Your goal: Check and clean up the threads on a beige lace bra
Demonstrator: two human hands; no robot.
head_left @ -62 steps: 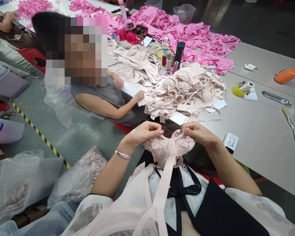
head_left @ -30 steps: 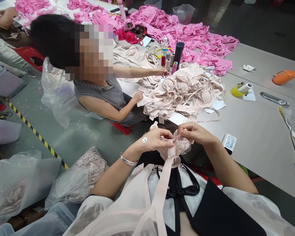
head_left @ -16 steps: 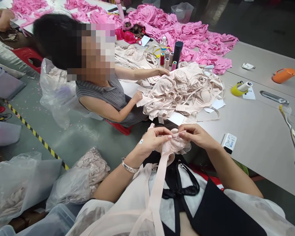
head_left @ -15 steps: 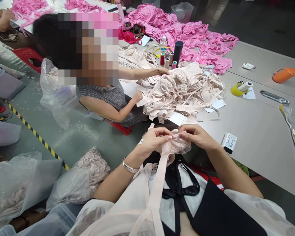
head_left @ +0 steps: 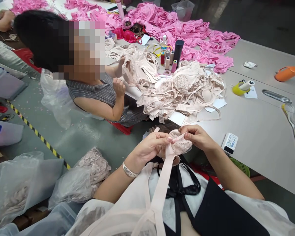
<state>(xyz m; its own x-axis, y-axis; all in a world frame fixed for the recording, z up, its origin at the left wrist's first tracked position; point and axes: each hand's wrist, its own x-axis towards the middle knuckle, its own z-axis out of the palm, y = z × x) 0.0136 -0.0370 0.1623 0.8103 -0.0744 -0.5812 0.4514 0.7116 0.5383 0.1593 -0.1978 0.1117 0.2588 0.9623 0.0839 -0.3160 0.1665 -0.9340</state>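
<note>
Soft, even light is spread across the pale table [head_left: 258, 134]; the far floor [head_left: 267, 23] is left dim, crossed by one pale streak; a faint sheen is caught on the green floor [head_left: 93, 137]; the margins are stretched by wide-angle distortion; a co-worker's head [head_left: 39, 39] is partly masked by coarse pixel blocks; the left hand [head_left: 153, 146] and right hand [head_left: 198, 136] are rendered fairly sharply.

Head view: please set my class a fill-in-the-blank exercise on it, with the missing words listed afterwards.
The camera wearer's left hand and ____ hand hold the lace bra.
The bracelet is on the wearer's ____ arm.
The floor tape is striped black and ____.
The handled container is coloured ____.

Missing words: right; left; yellow; orange.
</note>
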